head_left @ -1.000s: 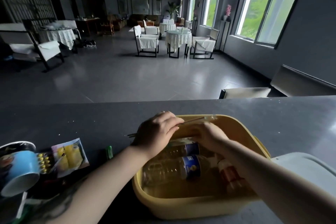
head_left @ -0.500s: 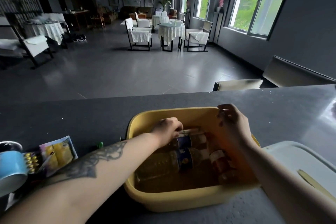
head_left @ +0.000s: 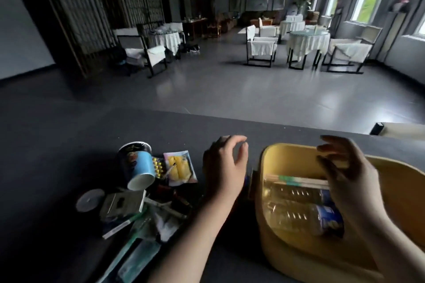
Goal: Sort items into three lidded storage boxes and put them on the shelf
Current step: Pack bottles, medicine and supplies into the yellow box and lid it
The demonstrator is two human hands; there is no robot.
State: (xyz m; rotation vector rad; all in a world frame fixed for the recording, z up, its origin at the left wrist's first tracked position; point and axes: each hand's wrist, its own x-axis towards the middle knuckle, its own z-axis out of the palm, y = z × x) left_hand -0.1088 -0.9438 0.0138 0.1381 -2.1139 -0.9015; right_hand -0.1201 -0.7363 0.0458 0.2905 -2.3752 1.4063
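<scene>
We log one yellow storage box [head_left: 287, 257] on the dark counter [head_left: 69, 145], at about 4 o'clock in the head view, lid off. Inside it we count two clear plastic bottles [head_left: 301, 215] lying on their sides, one at 12 o'clock of the other, long axes running 9 to 3 o'clock; blue labels sit toward the 3 o'clock end, and we cannot tell which end holds the caps. One bundle of wrapped chopsticks [head_left: 296, 180] lies along the same axis, at 12 o'clock of the bottles.

Right hand [head_left: 349, 179]: above the box interior, fingers loosely curled, gripping nothing. Left hand [head_left: 224, 167]: over the counter just at 9 o'clock of the box, fingers relaxed and bent, empty.

At 9 o'clock of the left hand we count one blue paper cup [head_left: 138, 165] tipped on its side, mouth toward 6 o'clock; one snack packet [head_left: 180, 167] with yellow fruit printed on it; one blister strip of yellow pills [head_left: 157, 166] between them. Toward 7 o'clock a heap of mixed small items [head_left: 138, 216], too blurred to count.
</scene>
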